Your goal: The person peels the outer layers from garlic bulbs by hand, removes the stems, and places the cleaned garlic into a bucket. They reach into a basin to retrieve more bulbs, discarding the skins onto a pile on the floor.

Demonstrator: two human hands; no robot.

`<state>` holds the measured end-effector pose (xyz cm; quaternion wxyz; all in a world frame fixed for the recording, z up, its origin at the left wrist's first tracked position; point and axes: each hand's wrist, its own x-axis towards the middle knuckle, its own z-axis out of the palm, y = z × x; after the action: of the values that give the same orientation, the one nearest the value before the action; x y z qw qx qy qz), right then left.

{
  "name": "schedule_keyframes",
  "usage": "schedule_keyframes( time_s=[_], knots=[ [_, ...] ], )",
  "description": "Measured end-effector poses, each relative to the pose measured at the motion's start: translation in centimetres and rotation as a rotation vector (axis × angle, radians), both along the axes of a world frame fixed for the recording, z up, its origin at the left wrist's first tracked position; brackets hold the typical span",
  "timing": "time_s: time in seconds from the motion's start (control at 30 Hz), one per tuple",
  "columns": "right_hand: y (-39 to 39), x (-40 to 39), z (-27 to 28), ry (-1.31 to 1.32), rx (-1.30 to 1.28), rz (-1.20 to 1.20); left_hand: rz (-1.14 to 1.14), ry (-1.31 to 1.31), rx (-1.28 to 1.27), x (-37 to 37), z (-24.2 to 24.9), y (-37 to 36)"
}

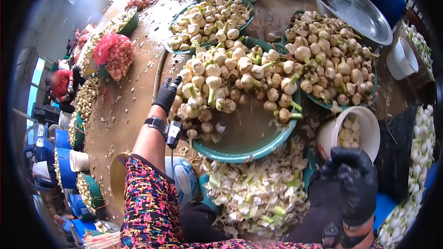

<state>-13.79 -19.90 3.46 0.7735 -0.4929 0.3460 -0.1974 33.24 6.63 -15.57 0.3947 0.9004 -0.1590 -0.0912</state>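
Note:
My left hand (167,96), in a black glove, is at the left edge of a heap of garlic bulbs (213,82), its fingers stretched out beside them. The heap fills much of a green-rimmed tub (244,157), with murky water at its near side. At the lower right, my right hand (353,184), also black-gloved, is closed with curled fingers in front of a white bucket (369,129). Whatever it may hold is hidden. Pale peeled cloves (349,133) lie inside the bucket. Skins and trimmings (258,193) are piled below the tub.
Two more tubs of bulbs (207,20) (330,60) stand behind and to the right. A metal basin (357,11) and a white container (402,57) are at the upper right. A pink net bag (114,54) and a person in red (61,85) appear at the left.

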Motion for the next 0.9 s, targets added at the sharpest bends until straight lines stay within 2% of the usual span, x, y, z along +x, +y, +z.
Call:
schedule_keyframes(
  time_s=[0.03, 0.1, 0.13, 0.2, 0.23, 0.3, 0.33, 0.37, 0.4, 0.43, 0.47, 0.5, 0.53, 0.57, 0.63, 0.7, 0.8, 0.83, 0.9],
  knots=[
    [-0.2, 0.2, -0.2, -0.026, 0.04, -0.013, 0.093, 0.028, 0.055, 0.7, 0.3, -1.0],
    [-0.6, 0.6, -0.7, 0.042, -0.056, -0.004, 0.013, -0.056, 0.202, 3.6, -1.2, -1.3],
    [-1.0, 1.0, -0.8, 0.101, -0.15, 0.004, 0.131, 0.169, 0.111, 4.1, -2.4, -1.4],
    [-1.7, 1.8, -0.8, 0.104, -0.136, -0.011, 0.31, 0.627, -0.157, 0.4, 0.7, -4.5],
    [-1.9, 2.2, -0.7, 0.096, -0.109, -0.025, 0.314, 0.632, -0.155, 0.7, -0.5, -4.2],
    [-1.9, 3.2, -0.5, 0.103, -0.115, 0.005, 0.033, 0.54, -0.267, 1.4, -2.7, -2.2],
    [-1.8, 3.8, -0.3, 0.088, -0.104, 0.014, -0.004, 0.396, -0.195, 0.9, -3.2, -1.3],
    [-1.7, 4.1, 0.0, 0.076, -0.1, 0.024, -0.047, 0.387, -0.272, 0.3, -4.3, -0.9],
    [-1.5, 4.4, -0.1, 0.095, -0.089, 0.02, -0.083, 0.248, -0.128, -1.3, -4.3, -1.0],
    [-1.4, 4.7, -0.2, 0.094, -0.089, 0.033, -0.237, -0.025, 0.068, -2.4, -5.8, -0.7],
    [-1.3, 5.0, -0.3, 0.093, -0.044, 0.049, 0.02, 0.349, -0.259, -5.9, -3.0, -3.9],
    [-1.2, 5.2, -0.3, 0.093, 0.002, 0.063, -0.111, -0.035, 0.118, -5.3, -7.7, -2.9],
    [-0.8, 5.9, 0.3, 0.091, 0.132, -0.03, -0.07, 0.008, 0.007, -6.3, -6.9, -3.8],
    [-0.8, 5.8, 0.2, 0.094, 0.131, -0.019, -0.028, 0.048, -0.106, -7.6, -5.7, -5.3],
    [-0.8, 5.6, -0.3, 0.082, 0.084, 0.012, 0.011, 0.058, 0.046, -8.9, -5.4, -5.8],
    [-0.1, 5.9, -0.1, 0.085, 0.101, 0.029, -0.087, -0.11, 0.081, -11.5, -4.8, -6.1],
    [0.2, 6.2, 0.1, 0.089, 0.114, 0.047, -0.248, -0.099, 0.024, -15.0, -2.1, -6.9],
    [0.3, 6.2, 0.0, 0.103, 0.131, 0.055, -0.303, 0.094, 0.108, -15.9, -0.6, -7.0],
    [0.2, 6.0, -0.3, 0.09, 0.123, 0.075, -0.46, 0.023, 0.193, -16.0, 0.4, -7.3]
  ],
)
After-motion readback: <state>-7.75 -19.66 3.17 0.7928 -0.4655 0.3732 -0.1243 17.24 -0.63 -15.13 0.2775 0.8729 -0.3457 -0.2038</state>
